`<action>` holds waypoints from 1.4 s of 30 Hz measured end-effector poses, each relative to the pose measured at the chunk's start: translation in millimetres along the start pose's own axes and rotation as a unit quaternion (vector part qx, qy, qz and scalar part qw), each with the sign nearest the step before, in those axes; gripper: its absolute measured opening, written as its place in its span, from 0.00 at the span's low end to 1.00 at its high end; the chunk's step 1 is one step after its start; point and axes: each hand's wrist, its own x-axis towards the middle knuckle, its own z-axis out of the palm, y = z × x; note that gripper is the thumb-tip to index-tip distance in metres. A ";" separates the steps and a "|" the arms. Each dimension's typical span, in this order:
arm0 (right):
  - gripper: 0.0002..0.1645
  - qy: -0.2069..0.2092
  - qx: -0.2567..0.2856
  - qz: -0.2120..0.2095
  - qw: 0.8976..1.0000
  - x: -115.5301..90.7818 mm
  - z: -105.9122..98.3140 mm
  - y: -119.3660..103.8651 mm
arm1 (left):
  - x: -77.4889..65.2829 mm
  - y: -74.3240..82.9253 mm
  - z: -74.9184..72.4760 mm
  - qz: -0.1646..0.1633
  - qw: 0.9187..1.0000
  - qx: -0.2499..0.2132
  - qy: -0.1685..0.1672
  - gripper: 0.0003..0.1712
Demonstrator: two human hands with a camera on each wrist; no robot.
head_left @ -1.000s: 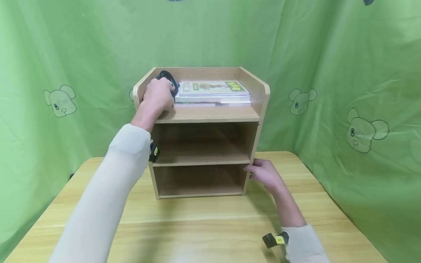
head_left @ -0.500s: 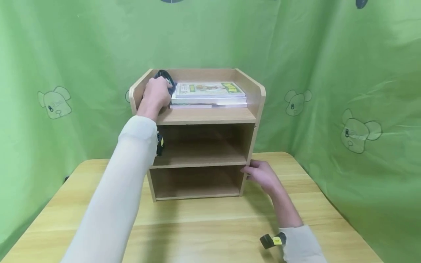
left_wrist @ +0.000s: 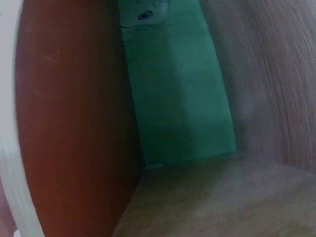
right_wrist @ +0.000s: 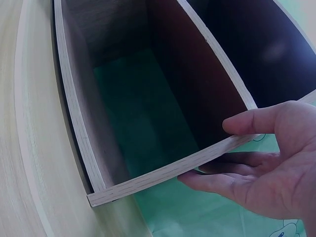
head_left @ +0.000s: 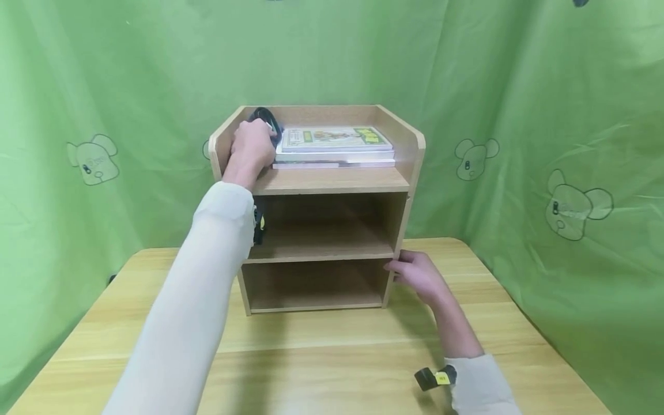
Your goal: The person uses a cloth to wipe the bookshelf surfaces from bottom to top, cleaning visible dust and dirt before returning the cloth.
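Note:
A light wood shelf unit (head_left: 317, 189) with three levels stands on the table. At the left end of its top level, my left hand (head_left: 252, 145) grips a dark, rounded, loop-like object (head_left: 266, 117); the fingers are mostly hidden, and its exact kind is unclear. Right beside this hand lies a stack of books (head_left: 334, 151), the top one with a green and yellow cover. My right hand (head_left: 417, 276) holds the unit's right side panel low down. In the right wrist view, the thumb is inside and the fingers outside the panel edge (right_wrist: 168, 170). The left hand is out of the left wrist view.
The wooden table (head_left: 321, 363) extends in front of the unit and to both sides. A green curtain (head_left: 332, 52) with bear-face drawings hangs behind and around it. Raised side walls and a back wall border the unit's top level.
My left forearm and cuff have swung up and to the right, while the left hand stays at the top level's left end with the dark object. The right hand keeps its hold.

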 end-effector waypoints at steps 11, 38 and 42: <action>0.34 -0.001 0.004 0.003 1.000 0.7 1.1 -1.7 | -17.1 2.0 -3.3 0.013 0.999 0.030 0.008 0.20; 0.33 0.002 0.007 0.009 1.000 -3.0 4.1 0.2 | -31.5 -4.3 -27.5 0.105 0.971 0.063 -0.207 0.43; 0.34 -0.001 0.005 0.005 1.000 -1.6 3.6 1.6 | -30.3 -5.4 -27.6 0.094 0.975 0.056 -0.194 0.43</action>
